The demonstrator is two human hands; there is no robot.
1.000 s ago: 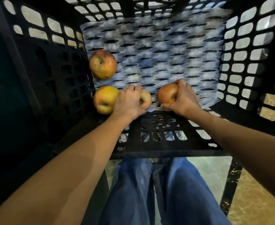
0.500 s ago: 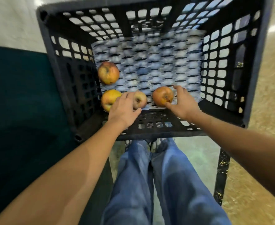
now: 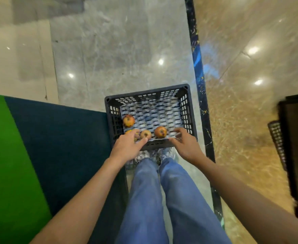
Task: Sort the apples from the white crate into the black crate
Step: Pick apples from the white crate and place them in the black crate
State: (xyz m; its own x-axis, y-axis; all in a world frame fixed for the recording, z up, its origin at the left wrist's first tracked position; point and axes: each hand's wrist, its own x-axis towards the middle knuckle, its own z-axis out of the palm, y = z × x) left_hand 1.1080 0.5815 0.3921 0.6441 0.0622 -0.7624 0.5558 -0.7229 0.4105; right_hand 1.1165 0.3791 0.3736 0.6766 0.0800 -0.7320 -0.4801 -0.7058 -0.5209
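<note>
The black crate (image 3: 187, 110) stands on the floor in front of my feet, lined with white foam netting. Several red-yellow apples lie in it: one at the left wall (image 3: 128, 120), one near the middle front (image 3: 160, 132), a smaller one (image 3: 146, 134) beside it, and one mostly hidden under my left hand. My left hand (image 3: 127, 147) hovers over the crate's near-left rim, fingers apart and holding nothing. My right hand (image 3: 187, 145) is above the near-right rim, fingers spread and empty. The white crate is not in view.
A dark blue and green mat (image 3: 47, 147) lies left of the crate. A black inlaid strip (image 3: 200, 81) runs along the polished stone floor at the right. A dark piece of furniture (image 3: 296, 147) stands at the right edge. My jeans-clad legs (image 3: 162, 199) are below.
Both hands have let go of the apples and pulled back toward me over the near rim. The view has risen far above the crate, which now looks small.
</note>
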